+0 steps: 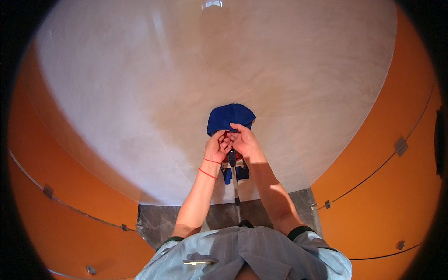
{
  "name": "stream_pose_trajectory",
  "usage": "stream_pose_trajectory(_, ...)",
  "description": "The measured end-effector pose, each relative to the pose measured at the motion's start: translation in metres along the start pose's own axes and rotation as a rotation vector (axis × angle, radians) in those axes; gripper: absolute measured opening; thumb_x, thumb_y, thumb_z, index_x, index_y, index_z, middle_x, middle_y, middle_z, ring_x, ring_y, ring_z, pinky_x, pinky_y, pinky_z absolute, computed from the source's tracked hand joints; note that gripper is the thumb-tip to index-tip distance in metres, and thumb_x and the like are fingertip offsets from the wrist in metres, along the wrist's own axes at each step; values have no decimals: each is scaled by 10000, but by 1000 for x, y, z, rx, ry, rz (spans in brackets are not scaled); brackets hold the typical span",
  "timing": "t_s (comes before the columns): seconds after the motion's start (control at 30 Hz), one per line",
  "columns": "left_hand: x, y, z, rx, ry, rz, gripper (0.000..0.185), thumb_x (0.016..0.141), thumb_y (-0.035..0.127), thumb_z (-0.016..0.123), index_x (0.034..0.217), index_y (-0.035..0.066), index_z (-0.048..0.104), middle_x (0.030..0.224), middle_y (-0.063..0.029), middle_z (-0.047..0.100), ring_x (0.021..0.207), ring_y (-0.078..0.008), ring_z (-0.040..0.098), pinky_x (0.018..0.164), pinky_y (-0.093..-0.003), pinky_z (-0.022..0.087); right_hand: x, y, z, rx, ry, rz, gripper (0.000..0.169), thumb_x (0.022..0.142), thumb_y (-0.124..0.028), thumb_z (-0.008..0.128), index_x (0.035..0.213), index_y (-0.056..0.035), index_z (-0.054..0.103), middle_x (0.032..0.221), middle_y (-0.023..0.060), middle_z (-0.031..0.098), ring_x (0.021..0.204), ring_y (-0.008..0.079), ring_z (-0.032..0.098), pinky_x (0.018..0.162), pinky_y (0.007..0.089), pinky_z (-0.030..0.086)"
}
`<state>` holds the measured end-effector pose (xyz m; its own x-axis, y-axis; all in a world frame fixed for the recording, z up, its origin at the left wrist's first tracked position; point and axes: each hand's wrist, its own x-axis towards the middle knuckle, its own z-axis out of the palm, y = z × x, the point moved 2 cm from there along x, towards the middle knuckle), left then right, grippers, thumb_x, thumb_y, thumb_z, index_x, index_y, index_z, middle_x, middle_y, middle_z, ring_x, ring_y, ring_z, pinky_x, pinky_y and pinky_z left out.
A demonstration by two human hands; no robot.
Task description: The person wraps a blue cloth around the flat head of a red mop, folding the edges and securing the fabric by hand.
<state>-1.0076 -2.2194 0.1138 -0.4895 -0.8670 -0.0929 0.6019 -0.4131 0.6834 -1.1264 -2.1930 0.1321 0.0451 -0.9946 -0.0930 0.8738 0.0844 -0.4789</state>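
Observation:
A blue cloth pad (231,115) is in both of my hands, held out in front of me above the pale floor. My left hand (214,146) pinches its near edge with curled fingers. My right hand (245,141) grips the same edge farther right, thumb on top and fingers underneath. Between my wrists is the black joint (232,157) of a pole (235,182), which slants back toward my waist. Some red material shows behind the joint, partly covered by my hands. Blue flaps (242,172) hang below it; whether they belong to the same pad, I cannot tell.
Shiny pale flooring (140,87) stretches ahead, with a dark grey stone strip (157,217) near my body. Orange panels with metal fittings stand on my left (80,178) and on my right (364,175).

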Motion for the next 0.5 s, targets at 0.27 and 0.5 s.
stream_pose_trajectory(0.27,-1,-3,-4,74,23,47,118,907,292,641,917,177,668,780,80,620,696,-70,545,613,-257,425,-6,3,4,-94,136,-67,167,826,-151,730,906,-71,608,870,59,602,802,185,556,687,322,471)
stream_pose_trajectory(0.5,-19,-18,4,121,89,-59,250,881,467,657,882,217,655,734,83,609,684,-87,557,592,-272,407,-50,11,-4,-409,-71,-225,191,860,-216,710,939,-49,661,863,27,653,731,110,580,629,247,460)
